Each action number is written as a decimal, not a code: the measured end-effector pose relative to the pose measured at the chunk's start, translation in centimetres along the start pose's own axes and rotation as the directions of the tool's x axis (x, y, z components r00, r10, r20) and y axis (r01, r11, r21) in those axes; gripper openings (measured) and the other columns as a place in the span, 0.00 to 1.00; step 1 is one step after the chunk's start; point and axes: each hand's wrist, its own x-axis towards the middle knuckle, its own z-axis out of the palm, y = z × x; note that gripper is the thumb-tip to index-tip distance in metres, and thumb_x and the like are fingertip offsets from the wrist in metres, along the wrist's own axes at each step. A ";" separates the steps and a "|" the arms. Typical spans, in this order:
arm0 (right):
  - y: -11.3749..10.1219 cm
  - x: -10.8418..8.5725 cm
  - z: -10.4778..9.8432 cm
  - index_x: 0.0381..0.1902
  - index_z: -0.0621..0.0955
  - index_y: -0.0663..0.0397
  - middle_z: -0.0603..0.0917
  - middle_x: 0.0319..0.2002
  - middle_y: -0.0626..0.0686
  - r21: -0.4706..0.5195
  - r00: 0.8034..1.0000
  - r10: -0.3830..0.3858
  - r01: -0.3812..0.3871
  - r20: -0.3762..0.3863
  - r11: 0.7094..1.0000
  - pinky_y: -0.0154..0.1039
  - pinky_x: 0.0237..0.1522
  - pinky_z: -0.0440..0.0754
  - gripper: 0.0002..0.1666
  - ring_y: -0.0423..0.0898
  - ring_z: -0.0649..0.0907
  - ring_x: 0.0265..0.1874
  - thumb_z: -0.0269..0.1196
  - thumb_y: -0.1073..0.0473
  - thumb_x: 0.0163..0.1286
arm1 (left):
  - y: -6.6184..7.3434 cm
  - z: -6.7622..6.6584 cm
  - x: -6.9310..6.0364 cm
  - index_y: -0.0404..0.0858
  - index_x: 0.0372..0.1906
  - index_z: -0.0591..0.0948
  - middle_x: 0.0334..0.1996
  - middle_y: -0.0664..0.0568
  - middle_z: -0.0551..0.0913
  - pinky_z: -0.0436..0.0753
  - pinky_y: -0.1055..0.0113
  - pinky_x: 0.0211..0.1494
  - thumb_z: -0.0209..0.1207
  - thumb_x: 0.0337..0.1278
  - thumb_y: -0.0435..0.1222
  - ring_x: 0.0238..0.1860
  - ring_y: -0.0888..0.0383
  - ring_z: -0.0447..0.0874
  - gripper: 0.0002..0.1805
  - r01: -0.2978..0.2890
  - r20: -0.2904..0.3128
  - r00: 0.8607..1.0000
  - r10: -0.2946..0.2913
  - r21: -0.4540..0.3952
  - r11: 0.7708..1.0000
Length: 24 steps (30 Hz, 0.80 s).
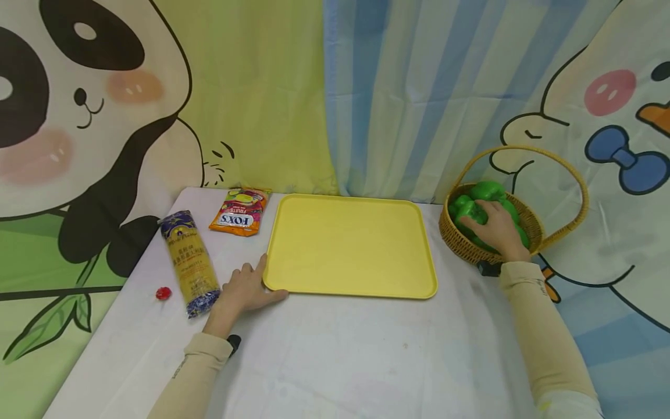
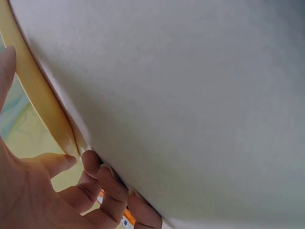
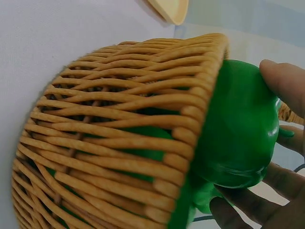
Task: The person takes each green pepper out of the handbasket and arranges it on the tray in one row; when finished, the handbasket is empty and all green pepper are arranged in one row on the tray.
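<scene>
Green pepper point(image 3: 238, 126), glossy and lobed, sits in wicker basket point(image 1: 457, 242) among other peppers point(image 1: 487, 190), bulging above its rim. Right hand point(image 1: 497, 231) is clamped on it, thumb and fingers on opposite sides. Left hand point(image 1: 247, 291), thumb and forefinger apart, touches near-left corner of yellow tray point(image 1: 348, 247). Narrow strip of white bench point(image 1: 366, 355) parts tray from basket; wider stretch lies on tray's near side.

The pepper point(image 3: 238, 129) looks glossy, the wicker basket point(image 3: 119, 107) rough.
</scene>
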 end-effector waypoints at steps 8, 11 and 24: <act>-0.5 -0.7 -1.2 0.77 0.61 0.61 0.57 0.74 0.76 -0.026 0.997 -0.043 0.042 -0.068 0.999 0.76 0.68 0.59 0.51 0.77 0.60 0.70 0.58 0.32 0.71 | -0.1 0.0 0.2 0.41 0.81 0.49 0.56 0.31 0.72 0.80 0.33 0.48 0.61 0.46 0.73 0.53 0.37 0.73 0.66 -0.006 0.002 1.000 0.006 0.001 1.000; -1.2 -1.1 -1.6 0.75 0.63 0.60 0.60 0.73 0.74 -0.029 0.993 -0.060 0.058 -0.102 0.998 0.76 0.67 0.61 0.49 0.77 0.62 0.69 0.59 0.33 0.71 | -0.1 -0.1 0.0 0.41 0.81 0.49 0.56 0.31 0.72 0.80 0.33 0.48 0.60 0.47 0.73 0.53 0.36 0.73 0.66 -0.008 0.002 1.000 0.008 0.002 1.000; -5.2 -3.0 -2.0 0.71 0.69 0.62 0.68 0.67 0.72 -0.036 0.962 -0.145 0.140 -0.231 0.989 0.73 0.63 0.68 0.45 0.72 0.69 0.63 0.65 0.38 0.68 | -0.2 0.1 0.1 0.40 0.81 0.49 0.57 0.30 0.72 0.78 0.31 0.49 0.60 0.47 0.73 0.55 0.34 0.73 0.66 -0.012 0.007 1.000 0.012 0.000 1.000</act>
